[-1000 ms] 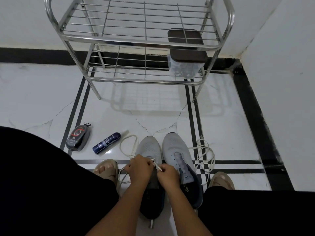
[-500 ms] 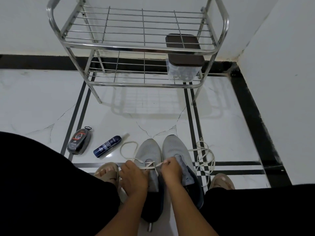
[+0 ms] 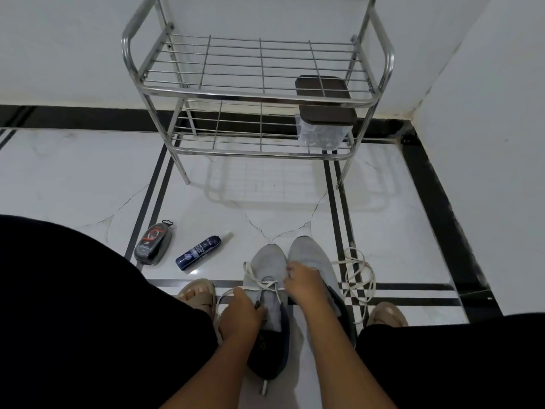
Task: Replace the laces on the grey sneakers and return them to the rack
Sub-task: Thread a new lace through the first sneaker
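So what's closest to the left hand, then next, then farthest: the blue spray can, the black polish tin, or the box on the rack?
From the left hand:
1. Blue spray can, on the floor, up and to its left.
2. Black polish tin, farther left on the floor.
3. Box, on the rack's lower shelf, far right.

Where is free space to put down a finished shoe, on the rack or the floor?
The chrome wire rack: its top shelf is bare and its lower shelf is bare left of the clear brown-lidded box. The white floor between rack and grey sneakers is also open. It is crowded beside the sneakers: blue spray can, loose white lace.
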Demonstrator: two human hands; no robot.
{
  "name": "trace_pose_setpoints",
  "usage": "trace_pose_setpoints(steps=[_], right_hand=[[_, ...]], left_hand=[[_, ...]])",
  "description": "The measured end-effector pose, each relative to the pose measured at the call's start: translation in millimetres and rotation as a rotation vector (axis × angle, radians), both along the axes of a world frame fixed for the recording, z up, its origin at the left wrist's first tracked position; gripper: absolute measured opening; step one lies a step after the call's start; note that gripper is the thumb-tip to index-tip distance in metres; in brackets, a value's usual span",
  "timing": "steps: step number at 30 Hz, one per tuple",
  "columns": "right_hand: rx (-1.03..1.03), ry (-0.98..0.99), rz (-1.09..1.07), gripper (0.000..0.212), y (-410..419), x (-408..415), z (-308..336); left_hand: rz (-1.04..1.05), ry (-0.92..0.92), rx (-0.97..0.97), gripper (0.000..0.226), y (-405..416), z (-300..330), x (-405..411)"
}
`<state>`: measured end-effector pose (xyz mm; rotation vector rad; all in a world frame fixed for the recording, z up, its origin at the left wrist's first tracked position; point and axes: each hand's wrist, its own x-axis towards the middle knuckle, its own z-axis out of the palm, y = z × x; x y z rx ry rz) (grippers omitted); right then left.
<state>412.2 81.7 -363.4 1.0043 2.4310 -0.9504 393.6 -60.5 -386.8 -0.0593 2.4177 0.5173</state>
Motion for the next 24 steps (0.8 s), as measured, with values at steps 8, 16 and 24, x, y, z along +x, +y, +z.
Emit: trace_pose_setpoints(steps=[8, 16, 24], right_hand=[[0.007, -0.046, -0.046, 0.018, 7, 11, -18], [0.052, -0.153, 0.040, 0.037, -17, 16, -26], [0.280, -0.001, -0.563, 0.038, 41, 19, 8]], left_hand=[[-0.050, 0.009, -0.023, 0.042, -4, -7, -4], [-0.079, 0.028, -0.027, 0.031, -1, -10, -3], [-0.138, 0.074, 0.003, 0.035, -1, -10, -2]])
